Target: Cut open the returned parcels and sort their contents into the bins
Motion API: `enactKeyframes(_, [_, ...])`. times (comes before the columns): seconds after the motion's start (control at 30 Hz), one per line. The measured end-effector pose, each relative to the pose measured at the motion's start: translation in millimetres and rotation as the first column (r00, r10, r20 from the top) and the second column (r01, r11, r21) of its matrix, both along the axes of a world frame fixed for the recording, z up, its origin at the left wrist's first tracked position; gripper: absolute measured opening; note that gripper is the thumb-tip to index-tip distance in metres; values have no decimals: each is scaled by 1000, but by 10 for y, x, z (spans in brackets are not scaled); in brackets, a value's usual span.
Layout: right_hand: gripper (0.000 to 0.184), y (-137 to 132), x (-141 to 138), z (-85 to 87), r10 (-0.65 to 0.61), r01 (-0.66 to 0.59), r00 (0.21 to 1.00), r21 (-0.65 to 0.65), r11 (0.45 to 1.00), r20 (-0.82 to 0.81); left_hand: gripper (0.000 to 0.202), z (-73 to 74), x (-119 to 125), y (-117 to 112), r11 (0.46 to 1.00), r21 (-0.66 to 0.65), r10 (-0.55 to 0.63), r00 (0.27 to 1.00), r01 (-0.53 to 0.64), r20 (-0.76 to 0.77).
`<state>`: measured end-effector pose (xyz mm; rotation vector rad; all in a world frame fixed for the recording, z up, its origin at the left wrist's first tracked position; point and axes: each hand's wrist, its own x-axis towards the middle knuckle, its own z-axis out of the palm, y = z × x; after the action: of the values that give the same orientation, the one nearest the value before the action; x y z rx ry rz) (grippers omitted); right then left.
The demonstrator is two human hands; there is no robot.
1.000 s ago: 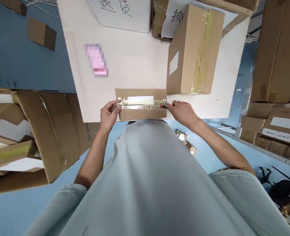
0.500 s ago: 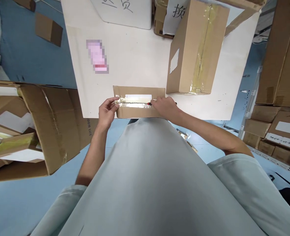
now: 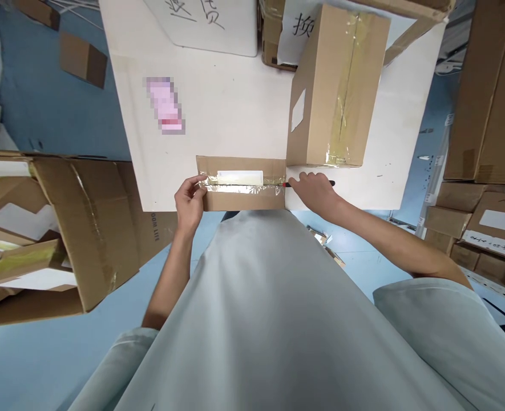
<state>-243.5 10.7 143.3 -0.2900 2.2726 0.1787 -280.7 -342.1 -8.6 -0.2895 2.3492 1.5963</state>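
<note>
A small flat cardboard box (image 3: 243,197) lies at the near edge of the white table (image 3: 235,114). Shiny tape and a white label (image 3: 239,177) run along its top seam. My left hand (image 3: 189,201) grips the box's left end, fingers curled over the tape. My right hand (image 3: 314,191) is closed around a thin red-and-black tool (image 3: 287,184), a pen or cutter. The tool's tip rests at the right end of the taped seam.
A larger taped carton (image 3: 338,85) stands just behind my right hand. A white foam box (image 3: 209,23) with writing sits at the table's far side. An open carton (image 3: 59,228) lies on the floor at left. Stacked cartons (image 3: 487,114) fill the right side.
My right hand drew the tool leftward along the taped seam, then back to the box's right end. The left hand kept its hold on the box.
</note>
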Motion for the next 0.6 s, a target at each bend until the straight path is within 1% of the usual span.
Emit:
enactKeyframes(0.13, [61,153,82,-209,35,-36,999,-50,998,-27,34,-1,20,111,998,-56,29,996,-34,-79])
enactKeyframes(0.2, [67,221,165,-291,12,-17,998,-75,997,-60,37,3,15,136,998,-64,20,994,-27,-112])
enactKeyframes(0.27, [68,267,246,-328,-30,22,997,-96,995,-78,38,10,4,137,996,-85,-2,992,-8,-128])
enactKeyframes(0.33, [67,288,304,-313,-67,60,995,-93,994,-74,38,19,-6,126,995,-103,-20,992,7,-124])
enactKeyframes(0.43, [67,275,326,-221,-91,89,995,-42,995,-46,39,25,-8,112,994,-110,-29,994,17,-109])
enactKeyframes(0.53, [69,229,283,-134,-87,87,996,-2,996,-13,39,15,2,115,993,-115,-24,993,10,-120])
enactKeyframes(0.6, [68,204,249,-124,-72,72,997,-4,997,-9,38,1,7,118,994,-105,-15,991,1,-133])
